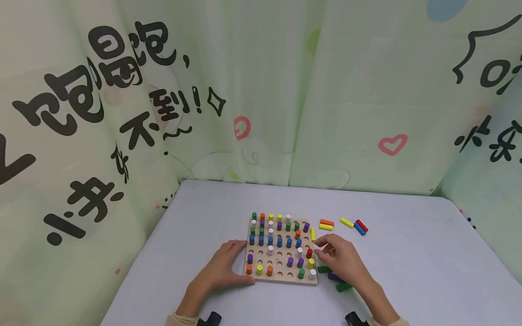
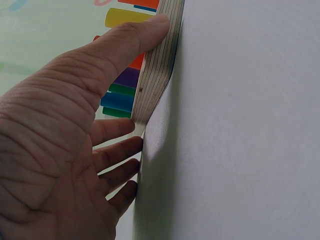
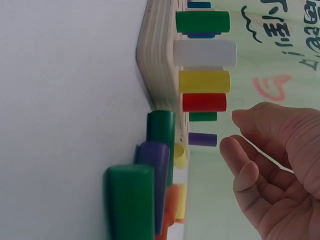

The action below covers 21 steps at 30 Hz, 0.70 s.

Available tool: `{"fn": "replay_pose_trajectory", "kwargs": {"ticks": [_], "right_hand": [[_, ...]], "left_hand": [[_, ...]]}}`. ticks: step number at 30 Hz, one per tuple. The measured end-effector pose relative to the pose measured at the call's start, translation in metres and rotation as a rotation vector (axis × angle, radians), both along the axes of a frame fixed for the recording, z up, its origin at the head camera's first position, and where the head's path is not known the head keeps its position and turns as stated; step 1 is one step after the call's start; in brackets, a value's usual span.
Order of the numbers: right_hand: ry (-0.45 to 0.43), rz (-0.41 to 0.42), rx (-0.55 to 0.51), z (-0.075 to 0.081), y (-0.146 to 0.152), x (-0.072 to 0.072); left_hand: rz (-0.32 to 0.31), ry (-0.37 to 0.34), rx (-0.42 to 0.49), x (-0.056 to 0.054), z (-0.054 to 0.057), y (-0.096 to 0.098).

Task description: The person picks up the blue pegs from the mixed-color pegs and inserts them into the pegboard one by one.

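Observation:
A wooden pegboard lies on the table, with rows of coloured pegs standing in its holes and some holes bare. My left hand rests at its near left corner. In the left wrist view the thumb lies against the board's layered edge, and the other fingers reach along the adjoining side, loosely extended. Over the right edge hovers my right hand, close to a red peg that stands in the board. The right wrist view shows a gap between thumb and forefinger, with nothing held.
Beside the right hand lie loose green and purple pegs, partly under the wrist. A yellow peg touches the board's right side in the head view. Farther back are orange, yellow, blue and red pegs. A printed curtain surrounds the table.

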State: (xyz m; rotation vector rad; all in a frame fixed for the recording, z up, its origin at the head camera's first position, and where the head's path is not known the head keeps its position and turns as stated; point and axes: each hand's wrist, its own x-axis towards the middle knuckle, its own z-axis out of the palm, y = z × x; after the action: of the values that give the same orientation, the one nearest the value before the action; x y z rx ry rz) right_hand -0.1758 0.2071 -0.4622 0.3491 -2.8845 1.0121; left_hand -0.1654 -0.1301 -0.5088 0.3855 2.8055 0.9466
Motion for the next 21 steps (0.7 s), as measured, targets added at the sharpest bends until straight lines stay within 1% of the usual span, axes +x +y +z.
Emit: {"fn": "replay_pose_trajectory", "kwargs": {"ticks": [4, 11, 21], "right_hand": [[-0.040, -0.025, -0.001, -0.001, 0.007, 0.005], [-0.069, -0.056, 0.021, -0.004, 0.021, 0.012], [-0.119, -0.105, 0.044, -0.010, 0.040, 0.018]], "left_hand": [[0.002, -0.005, -0.002, 0.000, 0.000, 0.001], [0.001, -0.006, -0.005, 0.000, 0.001, 0.001], [0.005, -0.006, -0.004, 0.000, 0.001, 0.001]]}}
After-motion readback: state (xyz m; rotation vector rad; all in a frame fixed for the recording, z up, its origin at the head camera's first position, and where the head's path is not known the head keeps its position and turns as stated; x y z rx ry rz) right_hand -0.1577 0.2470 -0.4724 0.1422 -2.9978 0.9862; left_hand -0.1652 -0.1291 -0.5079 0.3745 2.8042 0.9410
